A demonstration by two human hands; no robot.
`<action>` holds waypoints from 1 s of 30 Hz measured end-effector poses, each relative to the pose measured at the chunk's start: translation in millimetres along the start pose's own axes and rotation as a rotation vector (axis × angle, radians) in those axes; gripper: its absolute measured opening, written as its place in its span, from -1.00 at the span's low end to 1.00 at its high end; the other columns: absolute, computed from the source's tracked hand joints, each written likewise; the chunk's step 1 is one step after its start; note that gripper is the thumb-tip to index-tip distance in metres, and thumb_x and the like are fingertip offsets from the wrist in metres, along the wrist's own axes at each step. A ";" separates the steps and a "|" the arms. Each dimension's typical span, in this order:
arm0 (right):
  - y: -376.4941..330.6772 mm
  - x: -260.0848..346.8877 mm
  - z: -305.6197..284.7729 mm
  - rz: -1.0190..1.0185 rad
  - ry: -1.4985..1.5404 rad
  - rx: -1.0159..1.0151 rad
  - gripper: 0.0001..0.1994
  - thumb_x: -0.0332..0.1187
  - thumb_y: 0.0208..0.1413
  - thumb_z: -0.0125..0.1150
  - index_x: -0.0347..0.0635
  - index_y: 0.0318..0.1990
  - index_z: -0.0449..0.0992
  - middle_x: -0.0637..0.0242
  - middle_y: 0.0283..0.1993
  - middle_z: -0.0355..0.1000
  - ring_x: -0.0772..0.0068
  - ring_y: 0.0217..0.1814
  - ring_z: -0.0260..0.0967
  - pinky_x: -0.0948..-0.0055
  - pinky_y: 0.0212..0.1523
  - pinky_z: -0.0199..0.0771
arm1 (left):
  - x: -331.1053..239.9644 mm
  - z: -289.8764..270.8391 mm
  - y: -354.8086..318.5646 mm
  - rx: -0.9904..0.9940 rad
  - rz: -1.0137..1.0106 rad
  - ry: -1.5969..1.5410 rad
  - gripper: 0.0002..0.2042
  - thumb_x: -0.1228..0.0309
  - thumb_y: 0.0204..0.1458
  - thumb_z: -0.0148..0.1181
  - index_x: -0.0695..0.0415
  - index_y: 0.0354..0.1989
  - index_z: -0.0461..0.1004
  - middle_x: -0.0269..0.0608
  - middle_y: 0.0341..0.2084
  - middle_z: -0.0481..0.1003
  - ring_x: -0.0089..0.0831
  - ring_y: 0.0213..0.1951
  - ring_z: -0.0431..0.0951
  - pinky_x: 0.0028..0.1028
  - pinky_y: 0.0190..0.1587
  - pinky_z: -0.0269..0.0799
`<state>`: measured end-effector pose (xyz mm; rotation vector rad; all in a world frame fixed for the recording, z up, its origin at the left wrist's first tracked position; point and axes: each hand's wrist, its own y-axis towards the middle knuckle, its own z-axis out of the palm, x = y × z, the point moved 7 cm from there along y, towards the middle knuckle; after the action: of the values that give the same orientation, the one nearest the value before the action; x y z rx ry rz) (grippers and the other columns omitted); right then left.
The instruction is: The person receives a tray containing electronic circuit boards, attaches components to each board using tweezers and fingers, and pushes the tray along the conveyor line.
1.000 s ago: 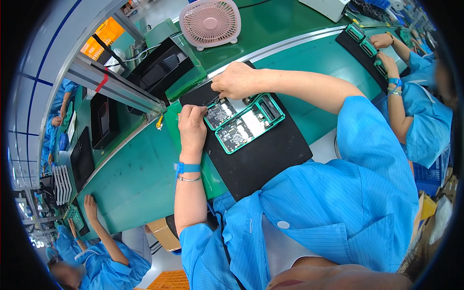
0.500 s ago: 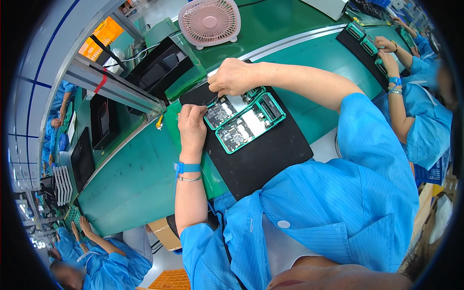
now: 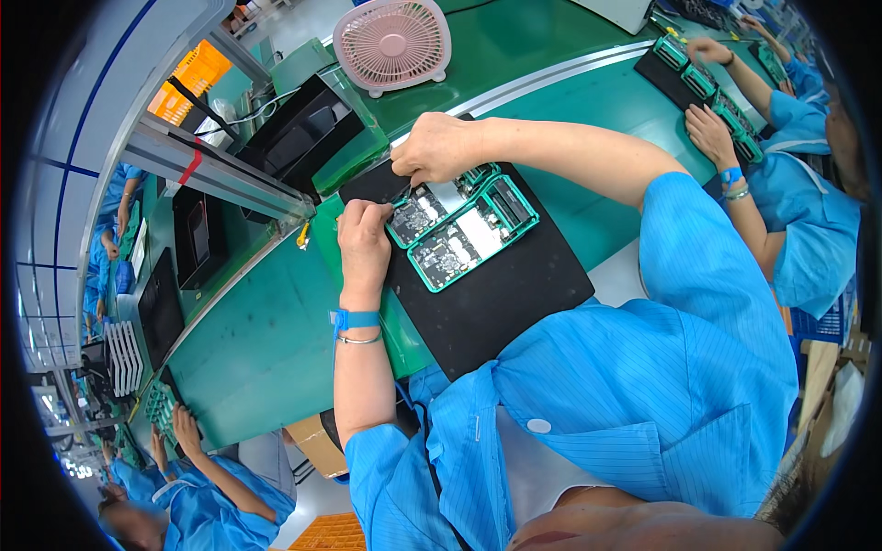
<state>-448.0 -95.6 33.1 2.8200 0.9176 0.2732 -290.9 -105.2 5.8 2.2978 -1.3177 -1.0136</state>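
Hands [image 3: 364,243] [image 3: 436,150] curled, grips unclear: left touching, right over green-framed circuit board [image 3: 416,220].

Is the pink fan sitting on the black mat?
No, the pink fan stands on the green surface beyond the black mat, which lies under the green-edged circuit boards.

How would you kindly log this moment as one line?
left grip: at far board, left end | right grip: over far board, hold unclear | near board: untouched | mat: beneath

A fisheye view is taken from head height, aimed steeply down; the left hand [image 3: 364,241], right hand [image 3: 439,150] and black mat [image 3: 487,308] are seen close up.
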 end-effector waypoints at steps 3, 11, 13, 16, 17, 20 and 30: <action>0.8 0.6 -0.6 -0.006 -0.004 0.000 -0.76 -0.22 -0.01 0.35 -0.12 -0.48 0.44 0.40 -0.41 0.42 0.16 -0.37 0.48 0.17 -0.40 0.44 | 1.6 -0.1 2.3 0.032 0.026 0.013 -0.89 0.69 -0.04 0.27 0.20 -0.38 0.56 -0.18 -0.42 0.45 -0.18 -0.32 0.48 -0.30 -0.26 0.41; -3.7 3.8 -5.0 -0.008 -0.025 -0.021 -0.77 -0.22 -0.02 0.36 -0.13 -0.48 0.45 0.36 -0.40 0.41 0.15 -0.39 0.48 0.16 -0.42 0.43 | -11.7 -6.2 -1.2 0.040 0.086 -0.031 -0.92 0.65 -0.02 0.29 0.20 -0.39 0.56 -0.18 -0.45 0.43 -0.19 -0.34 0.46 -0.31 -0.28 0.39; -18.7 10.1 -15.1 0.012 0.005 -0.144 -0.76 -0.21 -0.03 0.38 -0.13 -0.45 0.47 0.34 -0.39 0.40 0.15 -0.41 0.48 0.14 -0.44 0.43 | -20.0 -15.1 -13.2 -0.041 0.010 -0.036 -0.90 0.67 -0.02 0.29 0.21 -0.35 0.57 -0.17 -0.43 0.47 -0.22 -0.34 0.50 -0.34 -0.29 0.43; -46.2 33.7 -24.3 0.013 0.027 -0.191 -0.76 -0.20 -0.04 0.40 -0.13 -0.41 0.50 0.33 -0.39 0.40 0.16 -0.42 0.48 0.14 -0.45 0.42 | -32.9 -20.6 -35.0 -0.067 -0.067 -0.079 -0.88 0.70 -0.02 0.30 0.23 -0.33 0.58 -0.15 -0.40 0.50 -0.27 -0.35 0.54 -0.38 -0.31 0.47; -54.4 43.1 -24.1 0.014 0.016 -0.198 -0.76 -0.20 -0.04 0.41 -0.12 -0.38 0.51 0.31 -0.38 0.40 0.16 -0.41 0.48 0.17 -0.46 0.42 | -38.4 -21.1 -39.2 -0.083 -0.060 -0.086 -0.87 0.72 -0.02 0.29 0.23 -0.32 0.58 -0.15 -0.39 0.52 -0.29 -0.37 0.56 -0.40 -0.34 0.49; -64.2 62.6 -14.7 0.077 -0.044 -0.125 -0.78 -0.21 -0.01 0.38 -0.11 -0.38 0.51 0.32 -0.39 0.39 0.19 -0.46 0.49 0.19 -0.49 0.44 | -43.3 -14.9 -49.8 -0.070 -0.133 -0.118 -0.88 0.66 -0.01 0.32 0.18 -0.32 0.59 -0.18 -0.38 0.51 -0.22 -0.32 0.50 -0.32 -0.25 0.41; -61.1 76.2 1.2 0.063 -0.158 -0.140 -0.82 -0.28 0.04 0.29 -0.16 -0.40 0.46 0.29 -0.42 0.38 0.21 -0.53 0.49 0.24 -0.58 0.46 | -47.5 -11.5 -49.0 -0.074 -0.067 -0.058 -0.86 0.65 -0.02 0.32 0.16 -0.30 0.59 -0.20 -0.37 0.50 -0.23 -0.30 0.50 -0.32 -0.23 0.41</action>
<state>-421.7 -1.6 28.4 2.6989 0.7468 0.1154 -267.7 -40.0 6.3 2.2868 -1.2111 -1.1385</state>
